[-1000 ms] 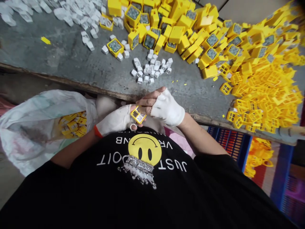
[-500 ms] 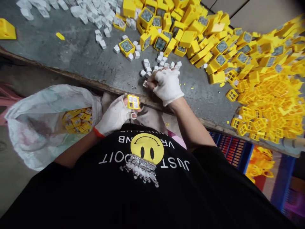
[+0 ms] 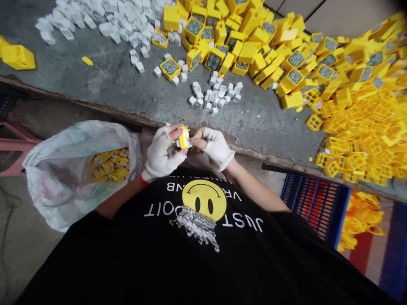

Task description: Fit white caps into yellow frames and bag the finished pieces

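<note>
My left hand [image 3: 165,153], in a white fingerless glove, is closed around a small yellow four-pane frame [image 3: 185,138] with white pieces set in it. The frame is tilted on edge just off the bench's front edge. My right hand [image 3: 214,146], gloved the same way, has its thumb and finger pinched against the right side of the frame. A small white plastic cap [image 3: 187,142] shows at those fingertips, partly hidden. On the bench just beyond both hands lies a small cluster of loose white caps [image 3: 219,95].
Yellow block-shaped housings [image 3: 251,51] are heaped at the back, with empty yellow frames [image 3: 359,156] piled at right. More white caps [image 3: 127,21] spread at back left. A white plastic bag [image 3: 57,169] holding filled frames stands at left. A blue crate [image 3: 314,203] is below the bench.
My right hand has come back from the white caps on the bench to the frame in my left hand. The frame has turned from facing up to edge-on. The view has shifted slightly.
</note>
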Available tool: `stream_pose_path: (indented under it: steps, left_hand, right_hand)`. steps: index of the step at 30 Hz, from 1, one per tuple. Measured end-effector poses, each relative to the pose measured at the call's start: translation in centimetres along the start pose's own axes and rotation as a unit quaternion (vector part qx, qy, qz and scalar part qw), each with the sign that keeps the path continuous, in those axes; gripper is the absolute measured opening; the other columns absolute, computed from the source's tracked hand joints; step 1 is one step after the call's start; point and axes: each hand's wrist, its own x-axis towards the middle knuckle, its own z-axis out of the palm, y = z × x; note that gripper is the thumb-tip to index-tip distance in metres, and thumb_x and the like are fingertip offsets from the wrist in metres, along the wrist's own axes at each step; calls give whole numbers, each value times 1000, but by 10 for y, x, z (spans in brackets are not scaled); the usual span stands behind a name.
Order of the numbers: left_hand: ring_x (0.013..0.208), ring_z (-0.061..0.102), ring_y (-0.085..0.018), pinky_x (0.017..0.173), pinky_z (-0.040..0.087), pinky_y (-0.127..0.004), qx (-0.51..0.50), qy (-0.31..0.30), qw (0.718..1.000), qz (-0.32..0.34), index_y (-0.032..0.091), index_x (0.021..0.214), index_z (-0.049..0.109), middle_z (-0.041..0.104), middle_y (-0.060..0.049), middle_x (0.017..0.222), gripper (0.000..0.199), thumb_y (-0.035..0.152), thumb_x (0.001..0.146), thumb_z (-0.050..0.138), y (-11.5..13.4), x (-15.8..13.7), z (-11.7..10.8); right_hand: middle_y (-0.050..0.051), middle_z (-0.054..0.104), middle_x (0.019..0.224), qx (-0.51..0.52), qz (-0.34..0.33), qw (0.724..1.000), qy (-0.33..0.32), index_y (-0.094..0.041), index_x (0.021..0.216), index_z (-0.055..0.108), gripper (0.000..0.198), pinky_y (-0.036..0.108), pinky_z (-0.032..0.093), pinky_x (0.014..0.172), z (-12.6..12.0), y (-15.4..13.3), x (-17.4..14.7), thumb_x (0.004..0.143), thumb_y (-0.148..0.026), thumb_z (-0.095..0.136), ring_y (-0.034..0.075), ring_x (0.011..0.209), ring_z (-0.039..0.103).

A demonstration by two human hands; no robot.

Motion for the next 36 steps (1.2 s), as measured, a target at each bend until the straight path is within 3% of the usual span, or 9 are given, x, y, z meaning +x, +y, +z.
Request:
stream_pose_path:
  steps: [4, 9, 11, 14, 17, 22, 28, 33, 36]
  left_hand:
    - [132, 80, -38, 127, 62, -57, -5, 19, 997, 69, 28, 126, 90, 80, -15, 138, 48, 41, 82, 104, -3, 1, 2]
    - [101, 87, -28, 79, 72, -35, -209, 49, 973, -87, 24, 133, 80, 85, -10, 118, 59, 60, 89, 99, 12, 7, 4]
    - [99, 89, -28, 74, 71, -32, -246, 59, 961, -113, 24, 131, 78, 86, -9, 116, 60, 58, 88, 101, 20, 8, 0]
    - [96, 89, -28, 71, 71, -33, -243, 85, 959, -115, 24, 129, 76, 86, -9, 113, 59, 58, 87, 100, 28, 6, -8]
    - [94, 88, -27, 70, 71, -33, -242, 99, 958, -117, 25, 128, 77, 86, -9, 113, 57, 57, 87, 100, 29, 0, -15]
    - [89, 87, -25, 70, 70, -33, -238, 112, 955, -135, 26, 123, 80, 85, -6, 110, 48, 51, 87, 100, 33, -3, -15]
    - [91, 87, -28, 69, 68, -34, -223, 92, 956, -165, 26, 123, 79, 85, -9, 111, 47, 50, 87, 95, 37, 6, -10]
    - [96, 86, -27, 72, 66, -33, -236, 21, 949, -206, 27, 126, 79, 86, -8, 115, 42, 47, 92, 93, 29, 12, 11]
    - [96, 84, -27, 72, 66, -34, -242, -10, 943, -229, 28, 124, 82, 86, -8, 117, 36, 44, 93, 93, 29, 14, 30]
  right_hand:
    - [-6, 54, 60, -76, 29, 993, -86, -25, 69, 60, 74, 27, 40, 57, -14, -2, 8, 71, -88, 98, 11, 58, 43]
    - [1, 70, 79, -280, -50, 959, -7, -25, 83, 69, 45, 35, 56, 76, -40, -41, 78, 99, -64, 83, 19, 76, 63]
    - [7, 81, 106, -439, -106, 890, 58, -22, 101, 77, 19, 43, 61, 100, -36, -63, 123, 102, -40, 84, 26, 104, 75]
    - [19, 82, 144, -652, -128, 745, 59, -14, 128, 80, 39, 58, 54, 125, -8, -86, 189, 96, -31, 94, 38, 140, 72]
    - [17, 86, 131, -715, -119, 688, 35, -10, 112, 82, 36, 64, 49, 131, 26, -97, 231, 95, -37, 99, 41, 144, 73]
    - [12, 88, 125, -692, -105, 713, 43, -15, 123, 83, 38, 61, 60, 126, 24, -105, 234, 90, -24, 99, 38, 129, 83]
    - [9, 83, 145, -282, -159, 945, 44, -31, 140, 78, 73, 45, 73, 97, -99, -65, 108, 72, -46, 102, 27, 111, 81]
    - [4, 87, 110, -226, -66, 970, 65, -24, 124, 81, 69, 42, 70, 92, -171, -10, 7, 66, -54, 104, 24, 99, 81]
    - [9, 88, 120, -356, -67, 923, 127, -23, 133, 84, 53, 46, 69, 105, -189, 2, -10, 86, -44, 94, 28, 113, 82]
